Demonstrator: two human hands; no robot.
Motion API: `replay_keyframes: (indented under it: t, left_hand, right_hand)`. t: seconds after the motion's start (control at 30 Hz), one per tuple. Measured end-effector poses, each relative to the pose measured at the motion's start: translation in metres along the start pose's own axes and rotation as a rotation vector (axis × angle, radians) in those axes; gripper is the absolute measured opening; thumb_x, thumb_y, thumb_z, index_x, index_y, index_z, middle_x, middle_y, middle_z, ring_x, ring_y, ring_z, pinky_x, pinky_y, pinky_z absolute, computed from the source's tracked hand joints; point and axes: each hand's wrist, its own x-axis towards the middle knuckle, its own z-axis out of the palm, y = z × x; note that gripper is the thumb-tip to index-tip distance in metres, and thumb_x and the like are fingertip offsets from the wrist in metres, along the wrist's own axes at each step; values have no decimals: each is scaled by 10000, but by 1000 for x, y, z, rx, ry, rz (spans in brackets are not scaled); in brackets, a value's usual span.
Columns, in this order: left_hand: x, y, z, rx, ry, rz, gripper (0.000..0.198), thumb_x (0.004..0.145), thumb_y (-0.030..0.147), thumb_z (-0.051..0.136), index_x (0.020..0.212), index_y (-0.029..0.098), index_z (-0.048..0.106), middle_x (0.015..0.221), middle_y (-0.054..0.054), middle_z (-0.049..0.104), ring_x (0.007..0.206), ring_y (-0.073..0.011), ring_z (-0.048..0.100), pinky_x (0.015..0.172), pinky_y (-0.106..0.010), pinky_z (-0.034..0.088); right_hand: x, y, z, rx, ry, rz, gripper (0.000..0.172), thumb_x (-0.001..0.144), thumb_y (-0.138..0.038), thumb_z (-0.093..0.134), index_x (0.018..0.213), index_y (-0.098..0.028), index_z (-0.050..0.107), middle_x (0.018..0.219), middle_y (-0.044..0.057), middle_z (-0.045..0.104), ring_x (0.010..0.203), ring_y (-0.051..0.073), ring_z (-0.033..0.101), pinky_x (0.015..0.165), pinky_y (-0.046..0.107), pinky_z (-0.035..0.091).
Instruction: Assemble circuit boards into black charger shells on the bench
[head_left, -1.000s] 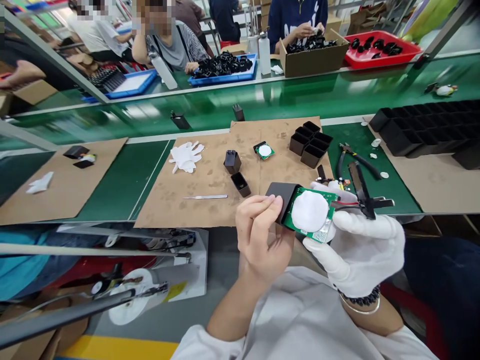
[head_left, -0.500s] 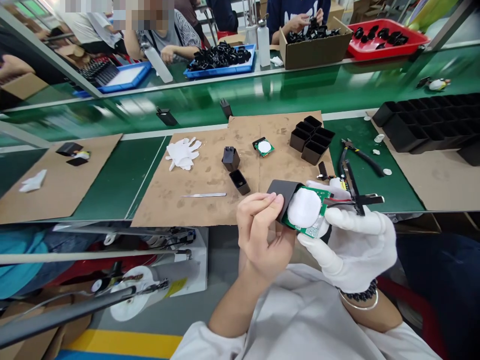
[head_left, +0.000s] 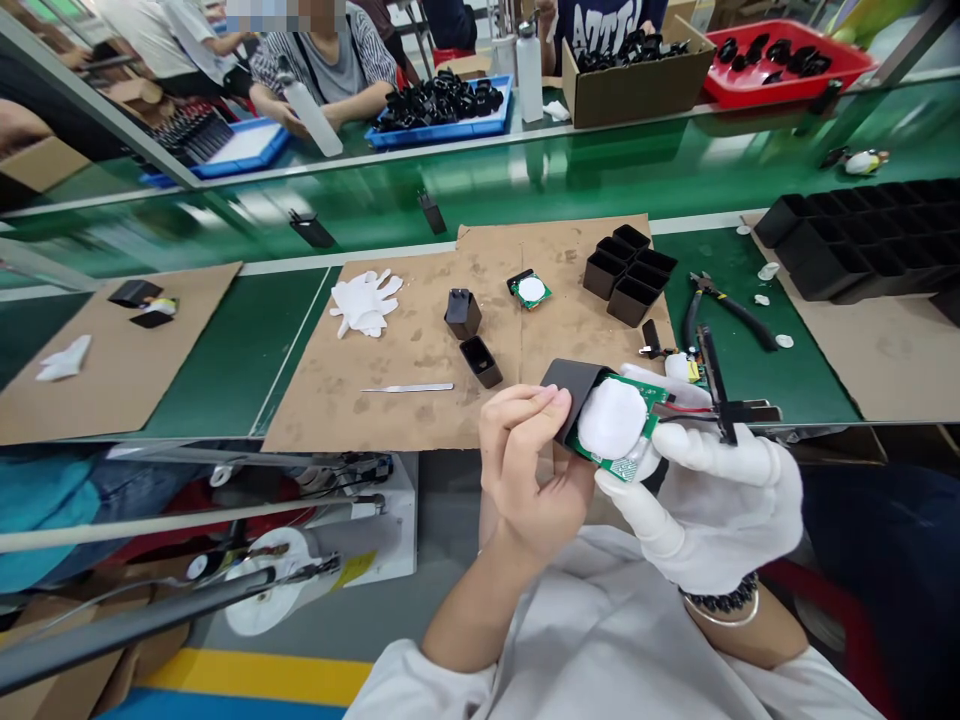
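Observation:
My bare left hand (head_left: pixel 529 465) grips a black plastic housing (head_left: pixel 570 385) between thumb and fingers. In my white-gloved right hand (head_left: pixel 720 490) is a green circuit board (head_left: pixel 624 468) bearing a round white pad (head_left: pixel 613 418). The board's left end sits inside the mouth of the housing. Red and black wires run from its right side to a black end piece with metal prongs (head_left: pixel 724 405), which lies over my gloved fingers. Beyond my hands, another circuit board (head_left: pixel 531 290) with a white pad rests on the cardboard. Two black housings (head_left: pixel 480 362) stand and lie left of it.
Several open black housings (head_left: pixel 631 275) stand grouped on the cardboard mat (head_left: pixel 405 430). Tweezers (head_left: pixel 409 388) and a white glove (head_left: pixel 366 303) lie leftward; cutting pliers (head_left: pixel 731 310) lie right. A green conveyor (head_left: pixel 525 180) carries black parts behind. Co-workers sit across it.
Both hands hold nearly the same pose on the housing and board, shifted slightly right in view. The black parts on the conveyor have moved left. A co-worker's hands at the cardboard box have moved apart.

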Motion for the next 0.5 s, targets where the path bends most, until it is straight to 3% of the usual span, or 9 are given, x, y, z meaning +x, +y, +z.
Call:
replay_keyframes:
  t: [0.17, 0.33, 0.5]
  left_hand:
    - [-2, -2, 1, -10, 2, -6, 298, 850, 126, 671, 1120, 247, 635, 969, -30, 639, 985, -222, 663, 828, -406, 594]
    - [-6, -5, 4, -83, 1, -32, 336, 852, 139, 684, 1164, 254, 633, 999, -35, 636, 1007, -225, 652, 825, -400, 594]
    - [-7, -7, 8, -151, 44, -49, 224, 917, 227, 663, 1138, 253, 641, 983, -27, 626, 993, -212, 655, 850, -411, 589]
  right_hand:
    - [-1, 1, 1, -82, 69, -100, 445, 706, -178, 876, 1085, -329, 696, 1136, 52, 731, 1134, 318, 730, 963, 498, 647]
    - [0, -3, 2, -131, 59, -108, 384, 727, -182, 855, 1045, -331, 703, 1135, 60, 738, 1189, 336, 704, 977, 517, 641]
    - [-1, -3, 0, -133, 21, -173, 380, 729, -118, 824, 1022, -338, 718, 1116, 47, 745, 1128, 293, 732, 967, 473, 651]
